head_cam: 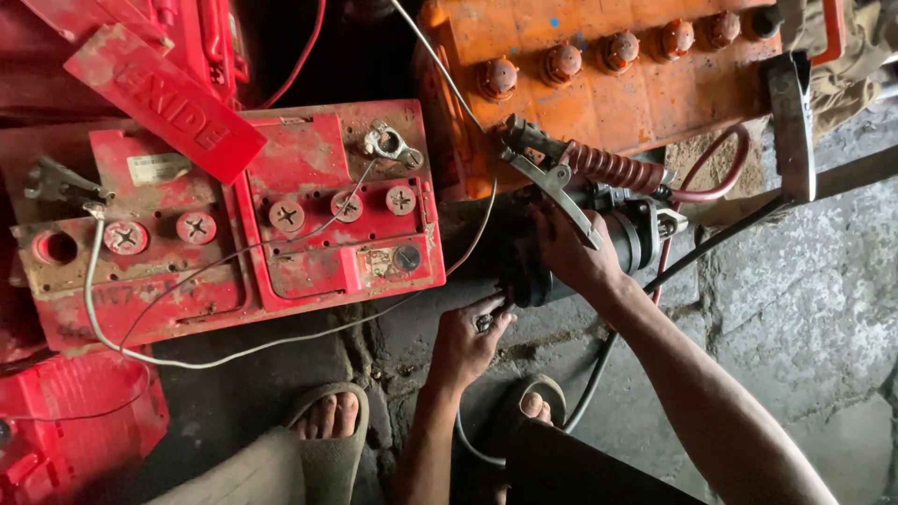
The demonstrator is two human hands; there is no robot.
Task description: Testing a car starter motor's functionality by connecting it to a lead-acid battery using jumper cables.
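A black starter motor (524,248) lies on the floor between a red battery (281,224) and an orange battery (599,84). My right hand (571,252) rests on top of the motor body and grips it, just below a large clamp with a red ribbed handle (580,168). My left hand (468,341) is at the motor's near end, fingers pinched on a small dark part there. A black cable (720,238) runs from the motor toward the right.
A thin white wire (94,309) loops over the red battery, which carries a terminal clamp (388,145). More red casings sit at far left (75,421). My sandalled feet (327,421) are below. Another clamp (790,122) hangs at upper right over cracked concrete.
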